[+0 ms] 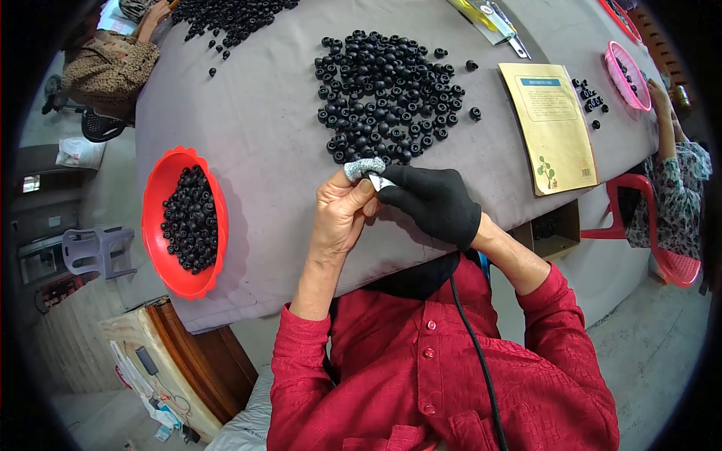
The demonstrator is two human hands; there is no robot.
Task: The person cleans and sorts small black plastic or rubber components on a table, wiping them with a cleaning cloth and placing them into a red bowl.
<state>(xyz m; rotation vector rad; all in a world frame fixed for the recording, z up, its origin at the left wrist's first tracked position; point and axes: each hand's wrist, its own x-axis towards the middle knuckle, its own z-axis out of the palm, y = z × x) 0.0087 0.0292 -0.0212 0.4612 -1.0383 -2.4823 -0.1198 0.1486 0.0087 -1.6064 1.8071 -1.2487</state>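
Close in front of me over the table, my two hands meet. My left hand (340,212) is bare except for a grey speckled finger cover (364,167), and its thumb and finger pinch together. My right hand (435,200) wears a black glove, its fingers closed in a pinch against the left fingertips. A small white pointed piece (381,182) shows at the gloved fingertips; whether it is held or wrapped on a finger I cannot tell. Whatever lies between the fingertips is hidden. Just beyond them spreads a pile of small round black parts with holes (387,94).
At left, a red scalloped bowl (148,218) holds more black parts. A yellow booklet (553,135) lies to the right, near a pink basket (615,71). Other people sit at both sides, one by a red chair (662,255). Another black pile (233,19) lies far left.
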